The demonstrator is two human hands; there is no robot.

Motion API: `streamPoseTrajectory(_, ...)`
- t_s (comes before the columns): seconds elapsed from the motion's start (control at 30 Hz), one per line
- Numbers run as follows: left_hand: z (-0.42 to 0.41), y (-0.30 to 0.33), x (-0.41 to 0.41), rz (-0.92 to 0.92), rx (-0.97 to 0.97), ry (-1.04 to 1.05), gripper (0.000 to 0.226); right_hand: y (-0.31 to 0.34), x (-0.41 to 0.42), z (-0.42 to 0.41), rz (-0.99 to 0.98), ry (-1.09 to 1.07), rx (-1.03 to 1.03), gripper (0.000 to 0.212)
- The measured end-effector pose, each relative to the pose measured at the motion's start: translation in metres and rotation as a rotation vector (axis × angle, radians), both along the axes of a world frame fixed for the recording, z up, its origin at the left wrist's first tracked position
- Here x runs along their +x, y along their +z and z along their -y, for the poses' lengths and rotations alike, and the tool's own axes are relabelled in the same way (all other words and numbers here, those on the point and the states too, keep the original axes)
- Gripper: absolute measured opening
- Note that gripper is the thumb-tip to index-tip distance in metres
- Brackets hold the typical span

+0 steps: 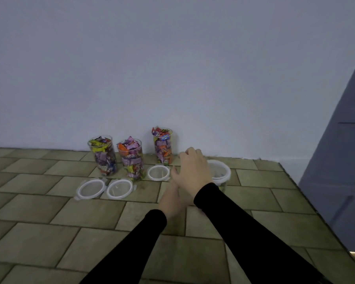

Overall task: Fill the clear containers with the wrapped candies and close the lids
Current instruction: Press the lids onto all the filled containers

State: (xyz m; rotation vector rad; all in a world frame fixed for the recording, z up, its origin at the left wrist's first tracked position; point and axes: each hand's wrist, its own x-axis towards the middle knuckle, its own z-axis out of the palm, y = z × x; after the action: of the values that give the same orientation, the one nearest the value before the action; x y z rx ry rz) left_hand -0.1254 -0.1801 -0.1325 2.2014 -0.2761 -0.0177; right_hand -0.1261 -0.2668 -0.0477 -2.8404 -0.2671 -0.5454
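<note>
Three clear containers stand by the wall, packed with wrapped candies and without lids: the left one [104,155], the middle one [131,159] and the right one [163,146]. Three white-rimmed lids lie flat in front of them: the left lid [90,189], the middle lid [119,189] and the right lid [158,172]. A fourth container [221,174] carries a white lid and is partly hidden behind my right hand [193,170]. That hand hovers beside it with loosely bent fingers and nothing visible in it. My left hand [172,198] lies below it, its fingers hidden.
Everything sits on a tiled, brick-patterned surface [49,212] against a pale wall [172,68]. The surface's right edge runs diagonally past the fourth container. A grey panelled door [344,160] stands beyond that edge.
</note>
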Motion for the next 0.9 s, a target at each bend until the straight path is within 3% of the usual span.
streamPoseTrajectory(0.17, -0.073, -0.001, 0.024, 0.034, -0.251, 0.329, 0.035, -0.018, 0.033, -0.044, -0.079, 0.118, 0.021, 0.024)
streamPoseTrajectory(0.37, -0.125, -0.002, 0.047, 0.057, -0.225, 0.601, 0.053, -0.060, 0.073, -0.076, -0.264, 0.091, -0.087, 0.028)
streamPoseTrajectory(0.57, -0.151, -0.004, 0.086, 0.147, -0.329, 0.620, 0.086, -0.092, 0.104, -0.100, -0.419, 0.050, -0.171, 0.034)
streamPoseTrajectory(0.77, -0.167, -0.005, 0.119, 0.111, -0.446, 0.482, 0.098, -0.114, 0.122, -0.108, -0.432, 0.037, -0.166, 0.031)
streamPoseTrajectory(0.9, -0.178, -0.010, 0.137, 0.070, -0.403, 0.412, 0.089, -0.115, 0.131, -0.113, -0.383, 0.059, -0.158, 0.031)
